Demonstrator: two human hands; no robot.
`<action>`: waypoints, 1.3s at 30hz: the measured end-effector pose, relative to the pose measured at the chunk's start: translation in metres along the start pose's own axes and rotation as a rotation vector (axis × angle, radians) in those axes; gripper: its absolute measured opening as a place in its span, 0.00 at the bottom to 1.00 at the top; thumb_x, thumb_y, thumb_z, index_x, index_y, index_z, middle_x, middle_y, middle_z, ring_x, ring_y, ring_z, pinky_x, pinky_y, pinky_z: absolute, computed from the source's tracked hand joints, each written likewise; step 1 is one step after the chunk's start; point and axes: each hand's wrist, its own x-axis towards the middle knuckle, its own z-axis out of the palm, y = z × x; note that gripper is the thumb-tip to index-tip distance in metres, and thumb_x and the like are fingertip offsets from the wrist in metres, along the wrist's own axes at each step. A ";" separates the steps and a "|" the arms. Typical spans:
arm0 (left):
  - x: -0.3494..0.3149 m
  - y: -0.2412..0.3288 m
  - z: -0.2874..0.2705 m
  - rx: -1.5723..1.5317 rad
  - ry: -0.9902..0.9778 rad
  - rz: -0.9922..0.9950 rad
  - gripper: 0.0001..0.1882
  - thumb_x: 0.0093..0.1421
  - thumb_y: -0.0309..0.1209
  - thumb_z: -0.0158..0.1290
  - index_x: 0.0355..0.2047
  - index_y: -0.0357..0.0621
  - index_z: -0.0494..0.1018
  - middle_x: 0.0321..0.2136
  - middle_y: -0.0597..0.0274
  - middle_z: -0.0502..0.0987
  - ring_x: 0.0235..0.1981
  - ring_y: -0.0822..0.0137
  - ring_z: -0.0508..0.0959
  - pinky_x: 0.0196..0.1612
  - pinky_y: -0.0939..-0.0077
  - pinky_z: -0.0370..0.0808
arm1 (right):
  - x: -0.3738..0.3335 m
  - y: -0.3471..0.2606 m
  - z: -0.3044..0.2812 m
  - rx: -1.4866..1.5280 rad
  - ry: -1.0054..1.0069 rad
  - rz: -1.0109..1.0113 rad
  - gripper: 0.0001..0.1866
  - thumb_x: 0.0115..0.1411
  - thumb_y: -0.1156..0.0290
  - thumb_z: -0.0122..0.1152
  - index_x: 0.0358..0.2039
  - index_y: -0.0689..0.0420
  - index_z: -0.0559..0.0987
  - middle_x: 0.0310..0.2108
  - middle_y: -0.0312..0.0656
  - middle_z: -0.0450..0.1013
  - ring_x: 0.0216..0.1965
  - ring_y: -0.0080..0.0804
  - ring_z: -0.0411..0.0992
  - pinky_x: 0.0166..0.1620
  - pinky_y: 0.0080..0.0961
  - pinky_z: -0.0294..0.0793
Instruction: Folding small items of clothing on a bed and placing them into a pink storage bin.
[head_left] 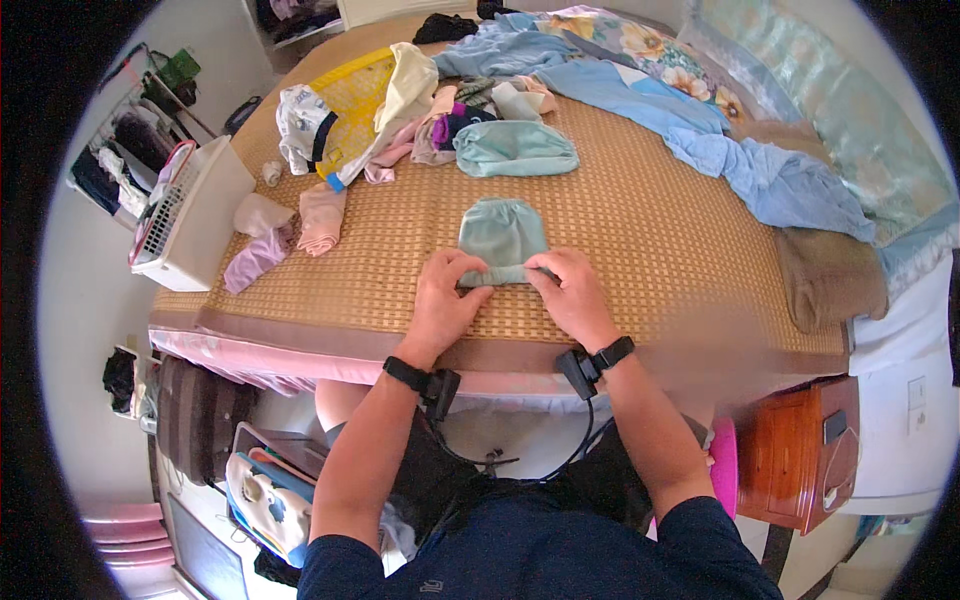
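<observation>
A pale green cloth sleeve cover (502,228) with a gathered far end lies on the woven mat, its near edge folded over into a narrow band. My left hand (449,290) pinches the left end of that band between thumb and fingers. At the right end, my right hand (571,292) grips the same fold in a like way. Just beyond lies a second pale green sleeve cover (515,150), flat and sideways, touched by neither hand.
Behind are a yellow basket (357,110) with mixed clothes and blue garments (640,95). Folded pink cloth (321,219) and lilac cloth (258,258) lie left, beside a white basket (200,225). A brown folded blanket (828,278) sits right, above a wooden cabinet (785,455).
</observation>
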 end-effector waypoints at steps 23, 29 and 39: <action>0.012 -0.006 0.006 0.038 -0.010 -0.197 0.16 0.70 0.34 0.66 0.52 0.38 0.81 0.43 0.51 0.87 0.41 0.57 0.83 0.49 0.61 0.81 | 0.013 0.011 0.009 -0.231 -0.033 -0.077 0.11 0.69 0.63 0.71 0.44 0.56 0.90 0.54 0.50 0.78 0.58 0.54 0.75 0.62 0.48 0.75; 0.012 -0.006 0.018 0.039 0.136 -0.260 0.20 0.68 0.33 0.68 0.56 0.40 0.80 0.39 0.51 0.85 0.39 0.58 0.83 0.47 0.60 0.80 | 0.026 0.003 0.011 -0.251 -0.098 0.079 0.17 0.70 0.58 0.68 0.43 0.60 0.91 0.54 0.49 0.80 0.59 0.54 0.74 0.65 0.45 0.73; 0.009 -0.008 0.015 0.210 0.150 0.070 0.17 0.62 0.27 0.70 0.51 0.41 0.83 0.43 0.52 0.83 0.47 0.48 0.82 0.51 0.56 0.80 | 0.030 -0.007 0.008 -0.337 -0.093 0.141 0.19 0.69 0.55 0.68 0.45 0.60 0.88 0.52 0.49 0.80 0.58 0.53 0.75 0.61 0.48 0.76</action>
